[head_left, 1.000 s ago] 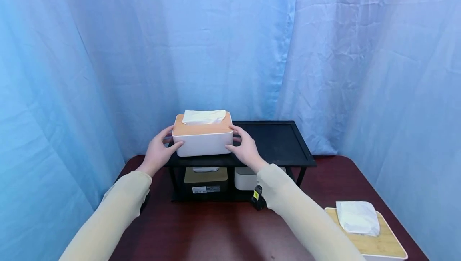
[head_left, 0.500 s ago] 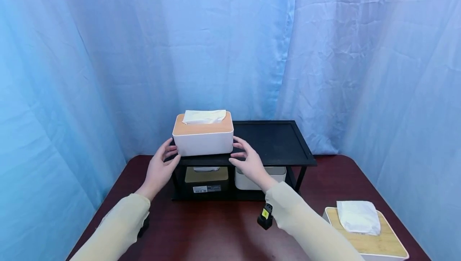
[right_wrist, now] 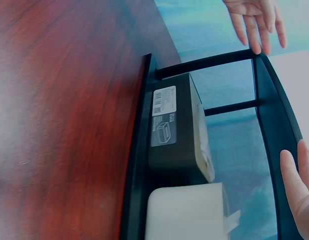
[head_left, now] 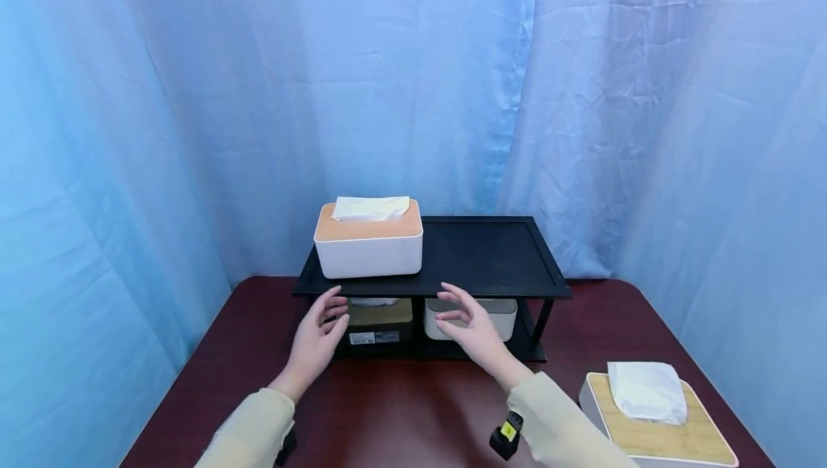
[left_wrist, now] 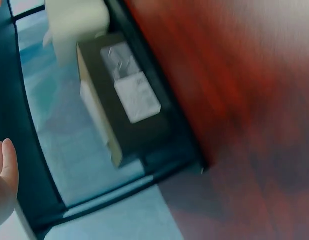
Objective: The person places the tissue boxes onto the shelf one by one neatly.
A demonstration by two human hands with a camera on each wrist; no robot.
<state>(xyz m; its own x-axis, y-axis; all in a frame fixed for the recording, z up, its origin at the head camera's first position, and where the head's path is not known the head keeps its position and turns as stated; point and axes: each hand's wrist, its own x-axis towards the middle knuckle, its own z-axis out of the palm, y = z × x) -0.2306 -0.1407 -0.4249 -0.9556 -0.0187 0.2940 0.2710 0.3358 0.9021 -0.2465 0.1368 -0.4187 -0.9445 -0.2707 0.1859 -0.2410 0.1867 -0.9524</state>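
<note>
A white tissue box (head_left: 371, 256) with a wood-look lid and a tissue sticking out stands on the left part of the black shelf's top (head_left: 491, 256). My left hand (head_left: 316, 342) is in front of the shelf's left side, fingers loosely bent, with nothing in it. To its right, my right hand (head_left: 474, 335) is also free of any object, its thumb and fingers apart before the front edge. Both hands are below and away from the white box. In the right wrist view, the left hand (right_wrist: 257, 22) shows at the top and the right hand (right_wrist: 302, 192) at the right edge.
On the lower tier sit a dark tissue box (right_wrist: 172, 130) with a label and a light-coloured box (right_wrist: 187, 212) beside it. Another tissue box (head_left: 678, 443) with a wooden lid stands at the table's front right. Blue curtains (head_left: 413, 80) surround the dark red table (head_left: 400, 410).
Both hands have let go of the white tissue box and drawn back toward the person, down in front of the shelf. The box stays on the shelf's top.
</note>
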